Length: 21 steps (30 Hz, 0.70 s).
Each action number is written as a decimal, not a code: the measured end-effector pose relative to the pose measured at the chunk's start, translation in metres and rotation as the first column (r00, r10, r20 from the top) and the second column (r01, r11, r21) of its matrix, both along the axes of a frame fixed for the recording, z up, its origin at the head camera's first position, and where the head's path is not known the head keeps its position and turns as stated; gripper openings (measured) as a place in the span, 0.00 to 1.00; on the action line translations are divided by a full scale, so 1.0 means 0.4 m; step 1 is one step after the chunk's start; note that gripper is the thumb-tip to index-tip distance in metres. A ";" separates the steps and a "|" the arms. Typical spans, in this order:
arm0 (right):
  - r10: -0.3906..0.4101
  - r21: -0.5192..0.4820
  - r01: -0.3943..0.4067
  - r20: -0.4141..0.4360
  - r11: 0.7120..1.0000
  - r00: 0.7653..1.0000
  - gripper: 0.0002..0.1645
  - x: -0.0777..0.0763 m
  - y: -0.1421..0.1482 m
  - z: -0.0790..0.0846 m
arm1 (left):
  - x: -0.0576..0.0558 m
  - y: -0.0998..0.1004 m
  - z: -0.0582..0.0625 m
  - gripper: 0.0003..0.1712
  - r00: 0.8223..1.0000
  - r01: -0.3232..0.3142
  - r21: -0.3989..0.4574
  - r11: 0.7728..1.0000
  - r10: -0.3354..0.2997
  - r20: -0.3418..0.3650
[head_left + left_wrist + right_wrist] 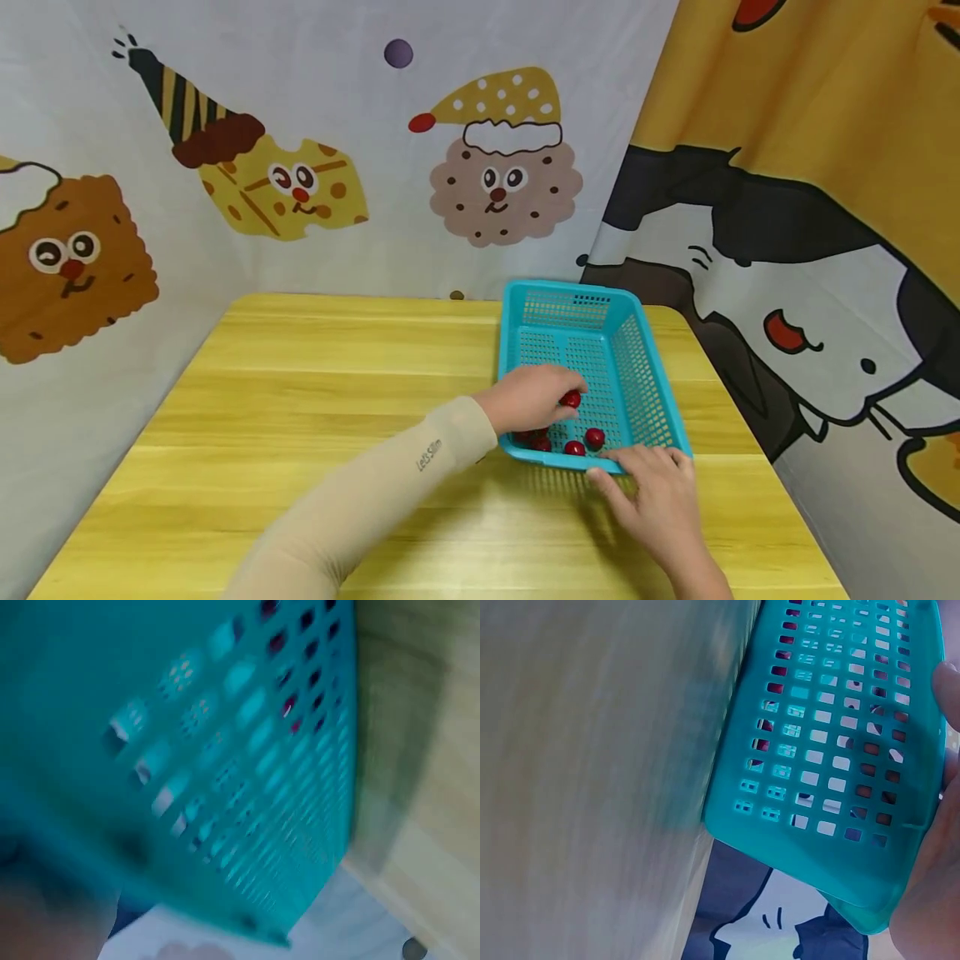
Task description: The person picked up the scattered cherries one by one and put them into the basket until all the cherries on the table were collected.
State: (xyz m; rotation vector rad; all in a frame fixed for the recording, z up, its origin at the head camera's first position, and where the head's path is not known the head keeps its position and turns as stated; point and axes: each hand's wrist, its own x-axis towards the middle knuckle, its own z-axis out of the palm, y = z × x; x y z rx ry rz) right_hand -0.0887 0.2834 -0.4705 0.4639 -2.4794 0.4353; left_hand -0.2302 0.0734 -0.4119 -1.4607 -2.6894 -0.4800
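A turquoise plastic basket with perforated walls stands on the table. My left hand, in a beige sleeve, reaches over the basket's left rim and pinches a small round red fruit between thumb and fingers. Other glossy red fruits lie on the basket floor near its front wall, several bunched in the front left corner, partly behind the left wrist. At the front right corner my right hand grips the rim, thumb outside. The left wrist view shows the basket wall close up, with red showing through its holes.
The wooden table extends left of the basket and in front of it. Behind stands a white cloth printed with cartoon food, and a yellow curtain with a cartoon animal hangs at the right. The basket's far end is near the table's back edge.
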 end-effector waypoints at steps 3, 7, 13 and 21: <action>0.004 -0.013 -0.004 -0.003 1.000 1.000 0.19 0.004 -0.007 -0.002 | 0.009 0.013 -0.042 0.23 1.000 -0.012 -0.122 0.992 0.008 -0.030; 0.001 -0.020 -0.001 -0.006 1.000 1.000 0.19 0.006 -0.006 0.003 | 0.009 0.021 -0.066 0.25 0.997 -0.037 -0.183 0.982 0.024 -0.077; -0.001 0.003 0.001 -0.004 1.000 1.000 0.20 0.003 -0.005 0.008 | 0.004 0.005 -0.054 0.25 0.994 -0.031 -0.058 0.998 0.025 -0.105; 0.031 0.005 -0.031 0.047 1.000 0.998 0.20 0.007 -0.014 0.007 | -0.027 -0.265 -0.061 0.36 0.947 -0.278 0.238 0.931 0.307 -0.095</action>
